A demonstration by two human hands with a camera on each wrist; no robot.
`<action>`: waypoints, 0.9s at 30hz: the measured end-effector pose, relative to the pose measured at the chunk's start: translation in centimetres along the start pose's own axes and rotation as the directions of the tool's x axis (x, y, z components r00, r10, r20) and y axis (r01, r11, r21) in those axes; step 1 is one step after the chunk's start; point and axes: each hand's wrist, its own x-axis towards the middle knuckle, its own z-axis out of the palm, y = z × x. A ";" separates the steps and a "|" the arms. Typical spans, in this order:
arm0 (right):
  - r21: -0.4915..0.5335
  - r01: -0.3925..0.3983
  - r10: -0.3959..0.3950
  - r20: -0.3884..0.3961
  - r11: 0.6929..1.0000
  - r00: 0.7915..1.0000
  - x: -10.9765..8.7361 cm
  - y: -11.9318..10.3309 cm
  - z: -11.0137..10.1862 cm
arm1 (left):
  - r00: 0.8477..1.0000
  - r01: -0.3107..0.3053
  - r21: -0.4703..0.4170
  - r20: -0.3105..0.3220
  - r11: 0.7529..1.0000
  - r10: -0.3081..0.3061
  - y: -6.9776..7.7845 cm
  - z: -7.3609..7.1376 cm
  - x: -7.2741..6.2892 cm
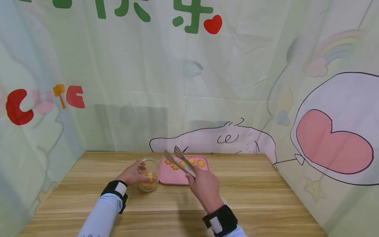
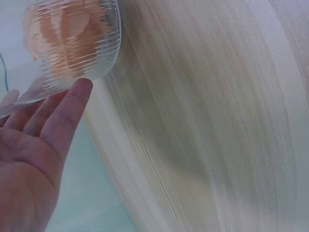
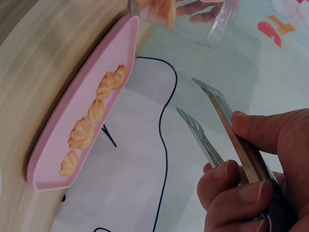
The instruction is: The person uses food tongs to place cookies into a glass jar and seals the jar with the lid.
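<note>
Two-handed: holding slotted metal tongs [image 3: 240, 147] in R hand [image 1: 205, 187], parted at tips w/ nothing between, above pink tray [image 1: 173, 179] of piped cookies [image 3: 81, 133]. Gripping ribbed glass jar [image 1: 152, 171], part-full of cookies, w/ L hand [image 1: 131, 174] just left of tray; can't tell if lifted off wooden table [image 1: 148, 212]. Could prob. crumble cookies by over-squeezing, drop one by pinching off-centre, or tip jar by bumping rim.

Pink tray [image 1: 171, 178] on wooden table [image 1: 254, 194]
</note>
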 end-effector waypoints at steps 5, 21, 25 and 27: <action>-0.003 -0.032 0.032 0.016 0.999 0.999 0.4 1.1 0.2 | 1.000 0.013 0.001 0.000 1.000 -0.013 0.0 0.1 0.0; -0.074 -0.159 0.168 0.132 0.984 0.977 2.1 4.9 1.0 | 1.000 0.016 -0.001 -0.006 1.000 -0.016 -0.1 0.1 0.0; -0.090 -0.191 0.205 0.176 0.977 0.963 2.2 5.5 1.6 | 1.000 0.015 -0.002 -0.008 1.000 -0.015 -0.1 0.2 0.0; -0.096 -0.209 0.224 0.194 0.973 0.955 2.3 5.6 1.8 | 1.000 0.014 -0.001 -0.009 1.000 -0.014 -0.2 0.2 0.1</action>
